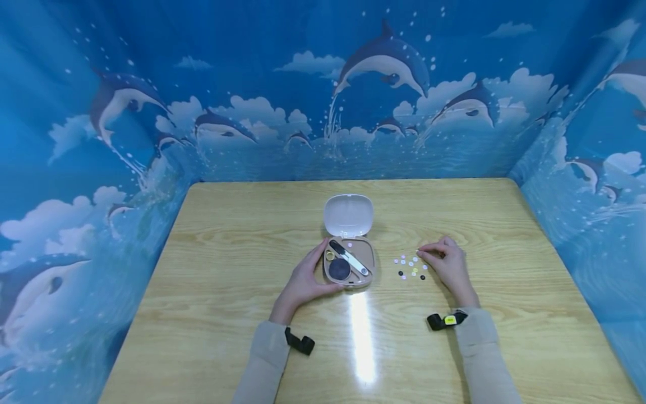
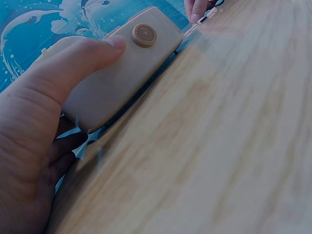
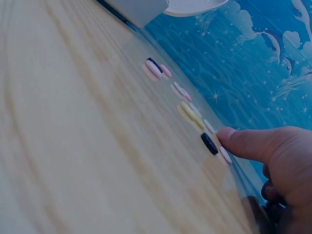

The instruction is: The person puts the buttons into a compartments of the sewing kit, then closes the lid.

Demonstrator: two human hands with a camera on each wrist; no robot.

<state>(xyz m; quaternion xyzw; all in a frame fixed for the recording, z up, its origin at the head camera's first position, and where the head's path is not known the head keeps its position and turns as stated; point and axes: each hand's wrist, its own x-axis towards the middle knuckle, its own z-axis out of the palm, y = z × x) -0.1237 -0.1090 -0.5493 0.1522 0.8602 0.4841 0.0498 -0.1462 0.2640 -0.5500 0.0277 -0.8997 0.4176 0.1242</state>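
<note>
While left grip (image 1: 305, 280) holds case (image 1: 365, 252), buttons (image 1: 411, 264) rightward

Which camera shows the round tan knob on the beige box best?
Left wrist view: the round tan knob shows big, uncovered. Head view: too small to make out. Right wrist view: no knob, only part of the beige box.

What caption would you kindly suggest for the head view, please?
Left hand holding an open case, right hand at scattered buttons on a wood-grain table.
</note>
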